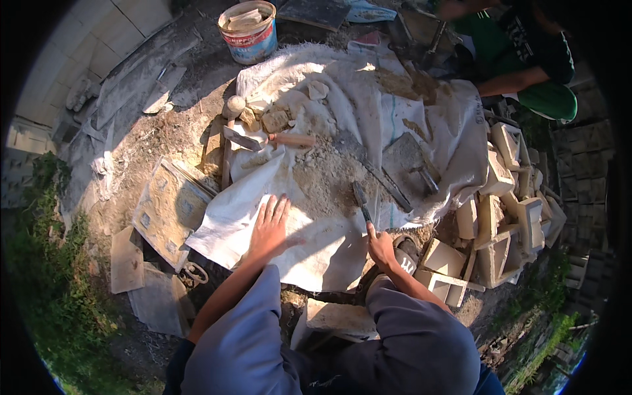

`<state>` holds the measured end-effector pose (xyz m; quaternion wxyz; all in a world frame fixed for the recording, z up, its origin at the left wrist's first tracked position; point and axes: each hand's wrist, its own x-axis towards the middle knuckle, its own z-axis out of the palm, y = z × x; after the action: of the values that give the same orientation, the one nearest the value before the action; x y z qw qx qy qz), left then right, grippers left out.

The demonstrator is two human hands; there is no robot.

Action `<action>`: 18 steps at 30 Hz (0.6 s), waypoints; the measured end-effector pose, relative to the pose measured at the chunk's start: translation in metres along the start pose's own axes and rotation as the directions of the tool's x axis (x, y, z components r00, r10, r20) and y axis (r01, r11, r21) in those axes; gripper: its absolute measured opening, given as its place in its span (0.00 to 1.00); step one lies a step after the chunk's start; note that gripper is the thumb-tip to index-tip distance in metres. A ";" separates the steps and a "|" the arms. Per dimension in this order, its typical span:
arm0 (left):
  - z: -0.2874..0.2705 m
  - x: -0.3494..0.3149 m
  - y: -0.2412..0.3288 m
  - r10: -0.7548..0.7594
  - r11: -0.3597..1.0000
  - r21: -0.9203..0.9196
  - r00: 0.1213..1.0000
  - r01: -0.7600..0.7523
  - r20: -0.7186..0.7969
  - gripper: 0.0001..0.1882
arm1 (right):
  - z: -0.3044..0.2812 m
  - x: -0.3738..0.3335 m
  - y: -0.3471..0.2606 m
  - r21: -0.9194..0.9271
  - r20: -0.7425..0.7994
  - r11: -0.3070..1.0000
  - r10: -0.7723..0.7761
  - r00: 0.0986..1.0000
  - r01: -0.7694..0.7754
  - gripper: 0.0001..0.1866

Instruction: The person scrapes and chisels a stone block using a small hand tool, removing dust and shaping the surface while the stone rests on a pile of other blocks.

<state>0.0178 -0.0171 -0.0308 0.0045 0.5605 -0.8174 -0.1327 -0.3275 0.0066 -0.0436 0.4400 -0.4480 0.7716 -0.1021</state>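
The left hand [269,222] lies palm down with its fingers stretched out on the white sheet [220,224], while the right hand [380,246] is curled round the handle of a narrow dark tool [361,199], which sits over the sheet's near right part, its tip pointing away from the person. If the left hand slides, the loose cloth could bunch up and tip the grit [322,178] heaped beyond it. A careless sideways sweep of the tool could snag the weave or knock the dark metal bar [388,187] just beside it. Farther out, the hammer [242,138] rests among stone lumps [275,120], so a hard tug on the cloth might shift them. At the right, the jumbled blocks [500,230] look likely to topple if bumped.
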 end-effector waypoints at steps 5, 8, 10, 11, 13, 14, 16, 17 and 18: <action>-0.010 0.007 0.009 0.009 0.999 -0.033 1.000 -0.009 0.022 0.66 | -0.016 0.000 -0.004 0.285 -0.119 0.927 -0.219 0.968 0.245 0.38; -0.009 0.006 0.008 0.004 1.000 -0.031 1.000 -0.004 0.001 0.65 | -0.008 0.003 0.002 0.260 -0.190 0.871 -0.377 0.906 0.417 0.38; -0.007 0.007 0.009 0.029 0.999 0.034 1.000 -0.029 -0.009 0.67 | -0.002 0.001 0.011 0.058 -0.134 0.922 -0.373 0.918 0.383 0.41; -0.006 0.010 0.008 0.025 1.000 -0.015 1.000 -0.025 0.012 0.67 | 0.001 0.002 0.017 0.026 -0.055 0.981 -0.192 0.980 0.194 0.42; -0.005 0.009 0.007 0.023 1.000 -0.013 1.000 -0.023 0.008 0.67 | 0.004 0.002 0.017 0.027 0.047 1.000 0.009 0.999 -0.010 0.45; -0.006 0.006 0.005 0.018 1.000 -0.009 1.000 -0.018 0.008 0.67 | 0.002 0.000 0.011 0.028 0.055 1.000 0.004 0.998 -0.006 0.45; -0.007 0.004 0.004 0.017 1.000 -0.006 1.000 -0.017 -0.001 0.67 | -0.006 -0.001 0.002 0.029 0.027 0.998 -0.048 0.998 0.047 0.45; -0.007 0.004 0.005 0.023 1.000 -0.007 1.000 -0.023 -0.012 0.67 | -0.010 -0.001 0.002 0.077 0.009 0.993 -0.094 0.995 0.093 0.43; -0.007 0.005 0.006 0.023 1.000 -0.009 1.000 -0.023 -0.009 0.67 | -0.010 0.001 0.005 0.077 0.010 0.993 -0.091 0.996 0.090 0.43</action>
<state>0.0113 -0.0212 -0.0236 0.0121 0.5515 -0.8233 -0.1337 -0.3384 0.0064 -0.0407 0.4568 -0.4662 0.7429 -0.1484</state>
